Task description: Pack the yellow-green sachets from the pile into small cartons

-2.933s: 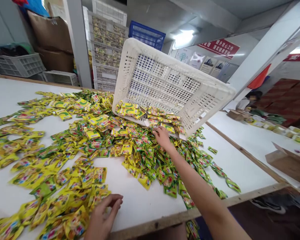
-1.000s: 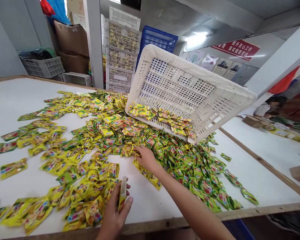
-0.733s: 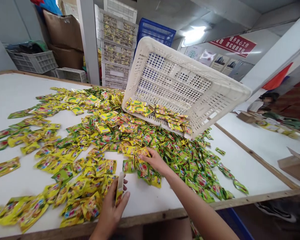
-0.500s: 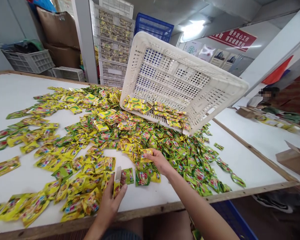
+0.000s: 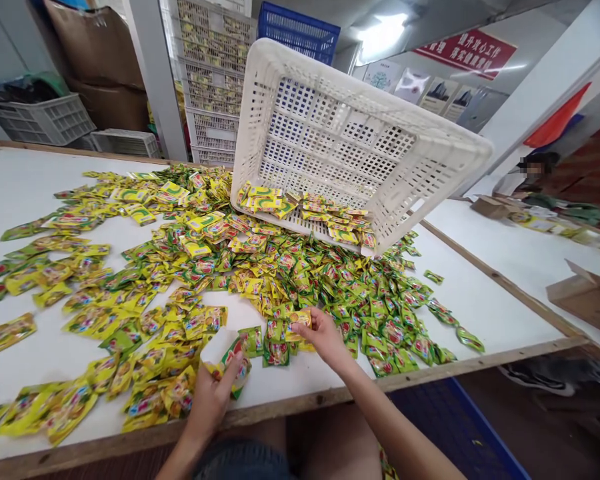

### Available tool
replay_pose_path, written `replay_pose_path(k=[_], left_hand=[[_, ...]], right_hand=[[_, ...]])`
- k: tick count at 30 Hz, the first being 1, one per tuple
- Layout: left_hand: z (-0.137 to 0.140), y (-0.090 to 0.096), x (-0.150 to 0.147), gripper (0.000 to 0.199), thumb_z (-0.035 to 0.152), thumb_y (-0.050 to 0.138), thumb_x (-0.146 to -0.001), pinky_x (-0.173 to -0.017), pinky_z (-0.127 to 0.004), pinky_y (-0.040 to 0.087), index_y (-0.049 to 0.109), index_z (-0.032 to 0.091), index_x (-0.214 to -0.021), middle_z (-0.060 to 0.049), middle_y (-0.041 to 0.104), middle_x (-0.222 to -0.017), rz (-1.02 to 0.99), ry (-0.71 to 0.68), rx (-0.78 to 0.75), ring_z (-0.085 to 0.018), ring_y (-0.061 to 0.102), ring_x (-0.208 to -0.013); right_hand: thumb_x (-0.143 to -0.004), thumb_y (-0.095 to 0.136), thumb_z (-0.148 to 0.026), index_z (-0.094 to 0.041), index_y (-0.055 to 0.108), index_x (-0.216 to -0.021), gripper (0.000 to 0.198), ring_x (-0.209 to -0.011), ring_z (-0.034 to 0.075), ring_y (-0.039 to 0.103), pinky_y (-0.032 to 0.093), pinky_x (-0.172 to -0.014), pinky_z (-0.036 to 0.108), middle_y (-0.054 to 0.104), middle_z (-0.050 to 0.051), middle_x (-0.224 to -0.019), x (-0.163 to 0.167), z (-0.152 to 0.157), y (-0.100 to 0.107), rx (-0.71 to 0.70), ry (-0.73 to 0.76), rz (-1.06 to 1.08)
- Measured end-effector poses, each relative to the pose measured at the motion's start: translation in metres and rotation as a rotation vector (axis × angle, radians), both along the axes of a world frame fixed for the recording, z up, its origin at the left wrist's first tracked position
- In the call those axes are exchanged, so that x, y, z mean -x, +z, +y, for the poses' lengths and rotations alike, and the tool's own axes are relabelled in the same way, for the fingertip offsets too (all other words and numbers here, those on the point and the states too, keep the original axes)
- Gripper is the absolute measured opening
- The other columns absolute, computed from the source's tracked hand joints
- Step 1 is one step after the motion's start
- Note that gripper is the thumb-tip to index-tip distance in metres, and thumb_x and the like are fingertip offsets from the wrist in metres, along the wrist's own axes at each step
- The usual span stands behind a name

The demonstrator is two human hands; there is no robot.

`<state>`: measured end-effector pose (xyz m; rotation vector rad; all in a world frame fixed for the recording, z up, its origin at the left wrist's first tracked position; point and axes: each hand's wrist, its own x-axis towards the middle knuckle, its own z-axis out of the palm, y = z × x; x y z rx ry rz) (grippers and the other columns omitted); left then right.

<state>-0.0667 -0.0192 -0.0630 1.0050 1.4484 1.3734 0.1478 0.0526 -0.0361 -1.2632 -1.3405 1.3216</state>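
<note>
1. Left hand (image 5: 211, 397): positioned over the front edge of the table (image 5: 460, 280), left of its middle. Thumb and fingers clamp a small printed carton (image 5: 221, 345). Earlier, this hand holds nothing; a moment ago the carton stands narrow and nearly edge-on, and now its broad white side and printed side both show.

2. Right hand (image 5: 327, 340): positioned near the front edge, to the right of the left hand and apart from it. Thumb and fingertips pinch a yellow sachet (image 5: 300, 320). In the earliest view, this hand is at the lower rim of the basket. Whether the pinched sachet clears those beneath it, I cannot tell.

3. Green sachets (image 5: 276, 353): located between the two hands, toward the front edge. Part of this area shows bare white surface one second ago.

4. Sachet pile (image 5: 275, 267): spread across the middle of the table, yellow mainly to the left, green mainly to the right. Further yellow sachets (image 5: 155, 393) extend to the front-left edge.

5. Basket (image 5: 365, 90): white, tipped with its opening toward the front edge, lower rim at the pile. Its tilt is unchanged. Yellow cartons (image 5: 265, 200) lie along its lower side.
</note>
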Motion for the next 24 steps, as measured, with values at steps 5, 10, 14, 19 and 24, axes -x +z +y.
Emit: replay_pose_path(k=[5, 10, 14, 19, 24], left_hand=[[0.0, -0.003, 0.0, 0.051, 0.041, 0.064, -0.07, -0.102, -0.044, 0.033, 0.057, 0.01, -0.11, -0.015, 0.063, -0.111, 0.008, -0.018, -0.024, -0.03, 0.051, -0.113], [0.001, -0.001, 0.0, 0.05, 0.041, 0.063, -0.071, -0.101, -0.044, 0.034, 0.058, 0.009, -0.109, -0.015, 0.063, -0.112, 0.032, -0.039, -0.028, -0.029, 0.053, -0.111], [0.001, 0.002, 0.001, 0.049, 0.043, 0.064, -0.069, -0.098, -0.042, 0.039, 0.06, 0.01, -0.106, -0.014, 0.065, -0.11, 0.014, -0.065, 0.005, -0.029, 0.056, -0.108], [0.001, 0.005, -0.001, 0.052, 0.042, 0.066, -0.066, -0.093, -0.042, 0.043, 0.061, 0.01, -0.106, -0.014, 0.066, -0.109, 0.0, -0.106, 0.045, -0.03, 0.059, -0.103], [0.001, 0.008, -0.002, 0.054, 0.044, 0.067, -0.063, -0.094, -0.039, 0.043, 0.061, 0.01, -0.105, -0.014, 0.065, -0.11, -0.016, -0.108, 0.059, -0.029, 0.058, -0.105]], right_hand=[[-0.066, 0.067, -0.033, -0.022, 0.045, -0.089, 0.034, -0.066, 0.018, 0.06, 0.049, -0.059, 0.03, 0.061, 0.0, -0.076, 0.016, -0.008, -0.019, 0.015, -0.052, 0.003], [-0.072, 0.06, -0.027, -0.024, 0.052, -0.099, 0.028, -0.082, 0.024, 0.06, 0.045, -0.072, 0.037, 0.062, 0.004, -0.09, 0.035, -0.01, -0.022, -0.15, -0.166, -0.569], [-0.074, 0.059, -0.026, -0.023, 0.055, -0.099, 0.026, -0.089, 0.027, 0.055, 0.042, -0.073, 0.036, 0.057, 0.008, -0.097, 0.038, -0.01, -0.017, -0.258, -0.174, -0.86], [-0.073, 0.061, -0.021, -0.021, 0.057, -0.1, 0.027, -0.094, 0.027, 0.049, 0.041, -0.078, 0.036, 0.051, 0.009, -0.097, 0.04, -0.012, -0.012, -0.33, -0.1, -0.904], [-0.071, 0.062, -0.017, -0.028, 0.06, -0.105, 0.035, -0.091, 0.027, 0.046, 0.038, -0.078, 0.036, 0.05, 0.009, -0.094, 0.044, -0.008, -0.018, -0.372, -0.018, -0.963]])
